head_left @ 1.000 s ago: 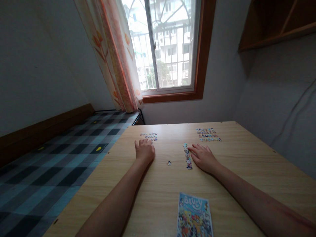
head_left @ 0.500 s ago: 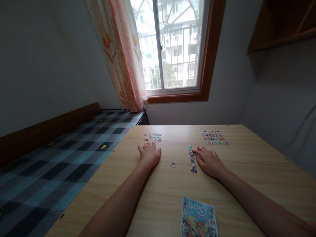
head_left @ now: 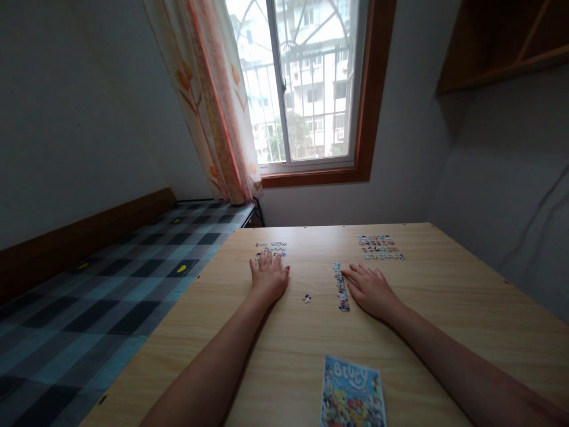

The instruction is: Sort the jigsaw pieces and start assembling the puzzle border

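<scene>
My left hand [head_left: 269, 279] lies palm down with its fingers spread, the fingertips reaching over the near rows of a small group of puzzle pieces [head_left: 279, 244]. Some pieces there are hidden beneath the fingers. My right hand [head_left: 372, 289] rests on the table with its fingers stretched out, its fingertips beside the joined strip of puzzle pieces [head_left: 341, 290]; I cannot tell whether they touch it. Between the two hands lies a single loose puzzle piece [head_left: 307, 299], pale with a dark part. Neither hand shows anything held.
Several rows of puzzle pieces [head_left: 380, 248] lie at the back right of the wooden table [head_left: 275, 367]. Nearest me is a blue "Bluey" picture card or box [head_left: 353, 391]. A bed with a checked cover [head_left: 146, 290] adjoins the left; a window stands beyond.
My left hand has slid slightly forward, its fingertips now over the pieces. The right hand stays by the strip. The whole view has shifted a little.
</scene>
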Motion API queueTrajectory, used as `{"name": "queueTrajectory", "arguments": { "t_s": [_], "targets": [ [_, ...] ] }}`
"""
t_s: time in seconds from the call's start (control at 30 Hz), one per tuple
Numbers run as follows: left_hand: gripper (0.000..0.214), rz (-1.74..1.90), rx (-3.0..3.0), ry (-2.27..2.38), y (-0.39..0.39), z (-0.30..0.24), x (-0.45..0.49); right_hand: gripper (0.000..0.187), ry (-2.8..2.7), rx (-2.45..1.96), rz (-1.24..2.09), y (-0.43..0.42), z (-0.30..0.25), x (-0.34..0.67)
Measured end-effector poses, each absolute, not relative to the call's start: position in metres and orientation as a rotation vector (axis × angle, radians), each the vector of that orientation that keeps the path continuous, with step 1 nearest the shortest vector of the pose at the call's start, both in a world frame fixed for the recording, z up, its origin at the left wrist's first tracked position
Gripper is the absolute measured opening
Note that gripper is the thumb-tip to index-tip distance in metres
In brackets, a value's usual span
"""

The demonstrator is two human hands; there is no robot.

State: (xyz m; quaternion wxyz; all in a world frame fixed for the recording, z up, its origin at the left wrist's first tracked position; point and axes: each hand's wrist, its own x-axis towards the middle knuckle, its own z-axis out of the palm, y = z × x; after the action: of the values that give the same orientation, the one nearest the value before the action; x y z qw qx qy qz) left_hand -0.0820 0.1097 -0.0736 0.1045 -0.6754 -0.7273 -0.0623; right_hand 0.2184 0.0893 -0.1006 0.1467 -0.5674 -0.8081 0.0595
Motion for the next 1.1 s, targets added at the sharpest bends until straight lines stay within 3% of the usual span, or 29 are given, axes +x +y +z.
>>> {"name": "queueTrajectory", "arguments": {
  "t_s": [0.23, 0.4, 0.67, 0.9, 1.1],
  "targets": [
    [0.064, -0.242, -1.969, -2.259, 0.122, -0.079, -0.077, 0.044, -2.294, -1.620, 0.162, 0.089, -0.101, 0.215],
    [0.064, -0.233, -1.918, -2.316, 0.125, -0.075, -0.080, 0.054, -2.244, -1.602, 0.207, 0.089, -0.104, 0.216],
    [0.029, -0.401, -2.277, -1.707, 0.103, -0.057, -0.082, 0.054, -2.251, -1.596, 0.250, 0.089, -0.100, 0.219],
    [0.037, -0.511, -2.796, -1.285, 0.089, -0.053, -0.040, 0.057, -2.219, -1.615, 0.281, 0.088, -0.097, 0.217],
    [0.041, -0.197, -2.848, -1.244, 0.072, -0.037, -0.013, 0.059, -2.212, -1.613, 0.264, 0.091, -0.101, 0.218]
  ]
}}
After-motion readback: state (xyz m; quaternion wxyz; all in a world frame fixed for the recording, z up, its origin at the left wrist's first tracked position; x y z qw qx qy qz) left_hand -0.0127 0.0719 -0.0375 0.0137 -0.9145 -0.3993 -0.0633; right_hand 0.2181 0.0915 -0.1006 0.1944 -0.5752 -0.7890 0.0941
